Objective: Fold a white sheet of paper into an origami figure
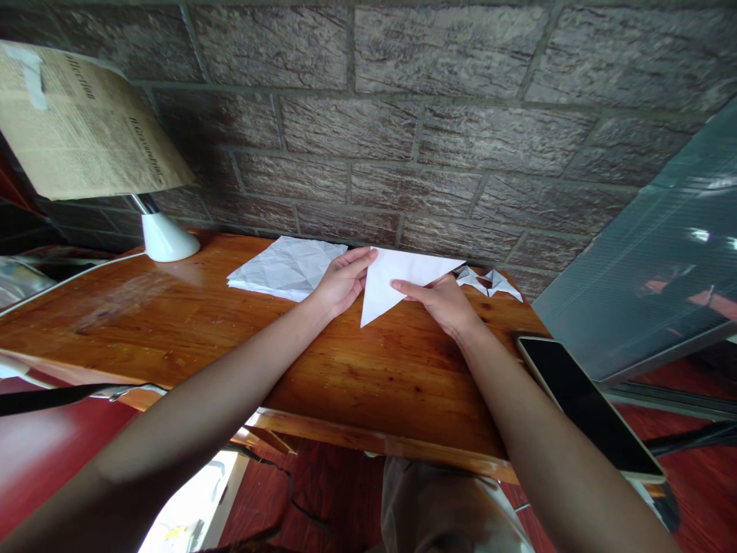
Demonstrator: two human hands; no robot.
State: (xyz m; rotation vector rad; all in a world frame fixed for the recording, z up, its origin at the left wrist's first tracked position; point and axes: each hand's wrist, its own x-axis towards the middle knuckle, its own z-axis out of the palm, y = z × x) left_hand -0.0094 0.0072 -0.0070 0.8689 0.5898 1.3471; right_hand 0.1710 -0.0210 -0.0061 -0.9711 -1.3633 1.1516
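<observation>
A white sheet of paper (391, 269), folded into a triangle, is held up above the wooden table between both hands. My left hand (344, 283) pinches its upper left corner between thumb and fingers. Lower on the right, my right hand (441, 299) grips the sloping edge, thumb on the front face and fingers hidden behind the paper. Behind my left hand lies a stack of creased white paper (282, 265). Small folded paper pieces (489, 283) with pointed tips rest just beyond my right hand.
The wooden table (368, 376) stands against a grey brick wall (357, 123). A lamp with a newsprint shade (86, 130) is at the left, its cord trailing off. A tablet-like dark-screened device (587, 407) lies at the right edge, near a translucent panel (645, 253).
</observation>
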